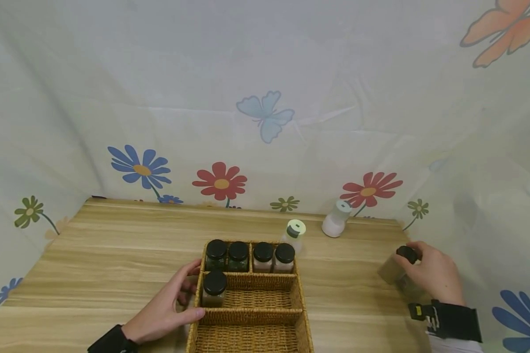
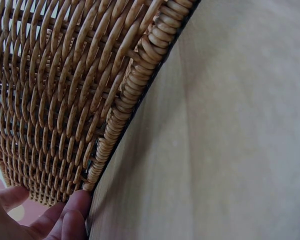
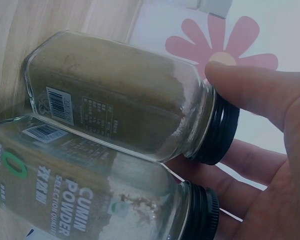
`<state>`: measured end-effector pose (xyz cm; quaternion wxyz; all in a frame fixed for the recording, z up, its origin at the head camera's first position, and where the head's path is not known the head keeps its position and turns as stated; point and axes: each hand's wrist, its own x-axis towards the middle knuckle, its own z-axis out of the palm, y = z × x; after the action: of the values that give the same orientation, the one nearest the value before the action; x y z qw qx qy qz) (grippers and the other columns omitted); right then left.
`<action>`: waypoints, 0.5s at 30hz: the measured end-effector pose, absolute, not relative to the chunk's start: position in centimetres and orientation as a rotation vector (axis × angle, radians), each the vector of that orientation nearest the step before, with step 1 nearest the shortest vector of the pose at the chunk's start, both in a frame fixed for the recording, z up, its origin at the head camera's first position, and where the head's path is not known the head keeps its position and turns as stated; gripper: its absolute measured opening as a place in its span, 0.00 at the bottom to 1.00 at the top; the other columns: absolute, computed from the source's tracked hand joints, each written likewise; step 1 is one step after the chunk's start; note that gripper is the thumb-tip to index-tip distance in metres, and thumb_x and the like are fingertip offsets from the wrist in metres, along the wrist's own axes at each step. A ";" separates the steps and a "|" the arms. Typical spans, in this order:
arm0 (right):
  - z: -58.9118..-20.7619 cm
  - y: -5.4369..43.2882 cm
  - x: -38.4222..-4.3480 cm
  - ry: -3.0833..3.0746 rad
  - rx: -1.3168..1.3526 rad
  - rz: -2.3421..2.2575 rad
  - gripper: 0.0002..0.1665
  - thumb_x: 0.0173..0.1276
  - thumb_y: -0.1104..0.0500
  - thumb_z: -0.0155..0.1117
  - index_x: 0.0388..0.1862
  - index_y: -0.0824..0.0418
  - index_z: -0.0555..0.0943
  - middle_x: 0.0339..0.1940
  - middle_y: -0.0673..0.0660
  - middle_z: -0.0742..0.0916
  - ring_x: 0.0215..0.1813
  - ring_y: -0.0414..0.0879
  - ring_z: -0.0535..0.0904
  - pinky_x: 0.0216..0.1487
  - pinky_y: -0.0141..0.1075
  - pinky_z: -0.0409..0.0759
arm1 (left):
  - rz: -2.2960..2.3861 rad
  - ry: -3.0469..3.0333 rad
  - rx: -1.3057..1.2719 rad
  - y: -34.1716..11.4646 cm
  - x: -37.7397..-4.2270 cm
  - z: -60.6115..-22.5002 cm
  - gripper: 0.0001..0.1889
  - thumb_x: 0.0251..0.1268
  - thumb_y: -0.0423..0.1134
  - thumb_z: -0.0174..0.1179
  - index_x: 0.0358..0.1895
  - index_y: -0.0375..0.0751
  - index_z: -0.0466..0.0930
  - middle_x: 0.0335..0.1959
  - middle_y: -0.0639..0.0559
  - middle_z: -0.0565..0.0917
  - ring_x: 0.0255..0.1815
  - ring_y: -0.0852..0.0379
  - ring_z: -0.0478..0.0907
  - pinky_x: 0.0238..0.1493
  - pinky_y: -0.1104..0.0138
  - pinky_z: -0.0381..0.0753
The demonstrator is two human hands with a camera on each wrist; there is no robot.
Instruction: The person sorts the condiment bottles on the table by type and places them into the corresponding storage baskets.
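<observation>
My right hand (image 1: 437, 274) is at the table's right side, thumb and fingers round the black lid of a glass spice jar (image 3: 115, 95) full of brown powder. A second jar (image 3: 85, 185), labelled cumin powder, lies alongside it in the right wrist view, below the fingers. My left hand (image 1: 168, 311) rests against the left side of a woven basket (image 1: 304, 299), its thumb at the rim and its fingertips at the outer wall. Inside the basket, black-lidded jars (image 1: 238, 257) fill the back compartments, and one jar (image 1: 214, 289) stands at the left of the middle compartment.
Behind the basket's back right corner stands a clear bottle (image 1: 295, 235) with a pale green top. A white bottle (image 1: 335, 220) is further back, near the flowered curtain (image 1: 265, 162) that borders the wooden table (image 1: 128, 245).
</observation>
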<state>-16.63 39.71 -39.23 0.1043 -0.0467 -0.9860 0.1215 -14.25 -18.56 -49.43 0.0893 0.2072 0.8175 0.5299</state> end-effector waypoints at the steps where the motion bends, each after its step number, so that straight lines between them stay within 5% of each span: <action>1: -39.2 39.7 -16.6 -2.909 -0.140 0.358 0.36 0.67 0.43 0.70 0.58 0.73 0.78 0.42 0.71 0.85 0.40 0.63 0.80 0.37 0.53 0.74 | 1.577 2.433 0.620 -18.6 -14.3 -49.4 0.45 0.66 0.47 0.67 0.81 0.57 0.49 0.71 0.44 0.68 0.50 0.57 0.76 0.44 0.66 0.76; 15: -39.4 39.7 -16.7 -2.900 -0.149 0.348 0.36 0.66 0.43 0.71 0.57 0.72 0.78 0.43 0.71 0.86 0.41 0.64 0.81 0.37 0.54 0.74 | 1.575 2.436 0.615 -18.5 -14.2 -49.4 0.46 0.66 0.47 0.67 0.81 0.57 0.49 0.70 0.44 0.68 0.51 0.56 0.76 0.44 0.66 0.76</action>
<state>-16.73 39.67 -39.40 0.1085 -0.0507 -0.9857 0.1183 -14.22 -18.54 -49.37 0.0880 0.2064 0.8184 0.5290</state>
